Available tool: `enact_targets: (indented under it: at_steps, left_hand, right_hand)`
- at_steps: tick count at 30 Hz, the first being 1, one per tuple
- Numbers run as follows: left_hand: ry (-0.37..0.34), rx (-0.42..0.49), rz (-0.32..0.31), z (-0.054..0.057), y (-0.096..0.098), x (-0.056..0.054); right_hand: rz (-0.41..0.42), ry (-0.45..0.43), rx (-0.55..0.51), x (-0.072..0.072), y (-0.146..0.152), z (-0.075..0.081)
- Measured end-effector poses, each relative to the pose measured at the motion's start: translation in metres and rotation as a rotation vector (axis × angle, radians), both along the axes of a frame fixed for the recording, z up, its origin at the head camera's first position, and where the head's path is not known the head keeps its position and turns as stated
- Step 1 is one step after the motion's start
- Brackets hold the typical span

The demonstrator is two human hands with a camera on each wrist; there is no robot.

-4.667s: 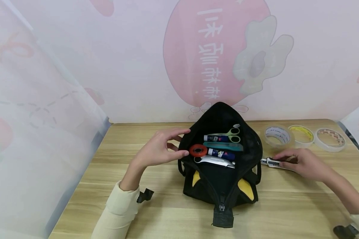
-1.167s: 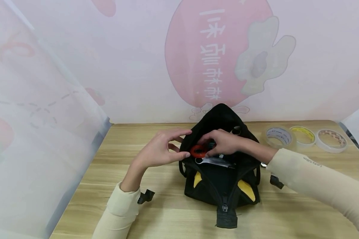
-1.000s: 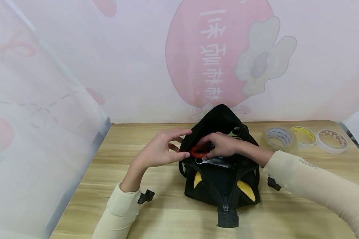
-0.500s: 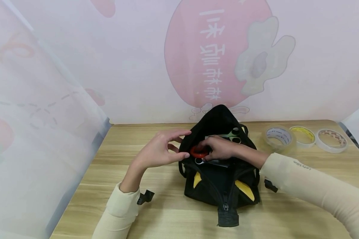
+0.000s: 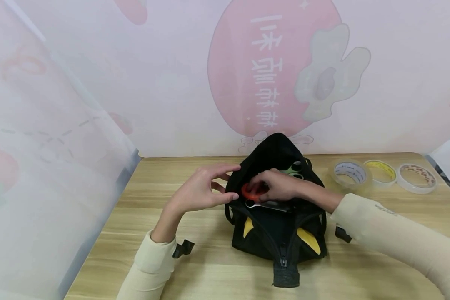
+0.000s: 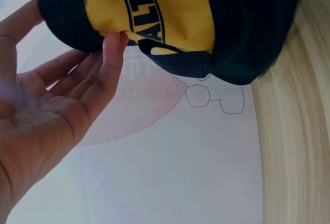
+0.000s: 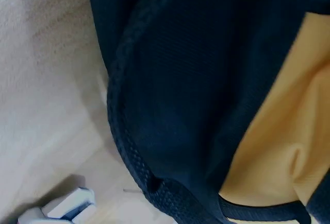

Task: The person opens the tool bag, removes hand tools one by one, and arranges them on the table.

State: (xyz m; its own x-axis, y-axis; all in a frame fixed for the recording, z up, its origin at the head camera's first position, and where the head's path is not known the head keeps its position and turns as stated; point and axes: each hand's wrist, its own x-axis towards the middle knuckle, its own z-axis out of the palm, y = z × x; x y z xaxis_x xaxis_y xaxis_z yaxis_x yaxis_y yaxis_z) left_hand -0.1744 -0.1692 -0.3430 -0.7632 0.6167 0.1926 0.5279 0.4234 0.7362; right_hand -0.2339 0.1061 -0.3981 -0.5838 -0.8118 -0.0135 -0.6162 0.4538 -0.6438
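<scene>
A black tool bag [image 5: 281, 233] with yellow patches stands unzipped on the wooden table. My left hand [image 5: 202, 187] holds its left rim, thumb and fingers at the edge; the left wrist view shows the fingers against the yellow side panel [image 6: 180, 7]. Inside the bag, my right hand [image 5: 279, 185] pinches a red tape roll [image 5: 249, 194] with curled fingers. Just below that hand lies a silver tool with a ring end [image 5: 251, 203]. Green-handled scissors [image 5: 296, 167] show behind the hand. Other contents are covered by it.
Three tape rolls stand at the back right: a wide clear one [image 5: 350, 173], a yellow-cored one [image 5: 380, 172] and a white one [image 5: 416, 178]. Part of a utility knife [image 7: 67, 206] lies beside the bag, under the right sleeve. A patterned cloth wall [image 5: 172, 83] rises behind the table.
My right hand has let go of the utility knife right of the bag and reached inside to the red tape roll, which has shifted slightly right. My left hand stays at the rim.
</scene>
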Motion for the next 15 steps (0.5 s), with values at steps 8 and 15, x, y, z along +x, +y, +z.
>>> enact_targets:
  at_steps: [8, 15]
  left_hand:
    - [0.002, 0.005, -0.004, 0.000, 0.000, 0.000]
    - [0.001, 0.002, -0.003, 0.000, 0.000, 0.000]
  right_hand:
    - [-0.025, 0.008, -0.001, 0.009, 0.013, 0.023]
    - [-0.043, 0.034, -0.050, 0.020, 0.030, 0.047]
